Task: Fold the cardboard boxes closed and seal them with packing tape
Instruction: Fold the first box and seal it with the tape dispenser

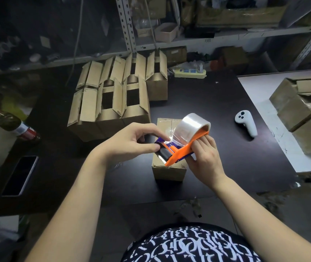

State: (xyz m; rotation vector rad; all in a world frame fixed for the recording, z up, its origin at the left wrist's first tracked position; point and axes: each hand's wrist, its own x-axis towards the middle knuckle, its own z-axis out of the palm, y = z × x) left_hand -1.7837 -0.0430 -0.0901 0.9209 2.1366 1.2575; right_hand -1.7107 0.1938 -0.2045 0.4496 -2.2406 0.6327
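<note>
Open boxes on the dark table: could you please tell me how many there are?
7 open boxes: three in a front row and four behind them, clustered at the back left of the table. More may be hidden behind them.

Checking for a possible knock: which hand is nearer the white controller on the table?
Right. The right hand grips the tape dispenser, left of the controller with bare table between; the left hand sits farther left, pinching the dispenser's front end.
</note>
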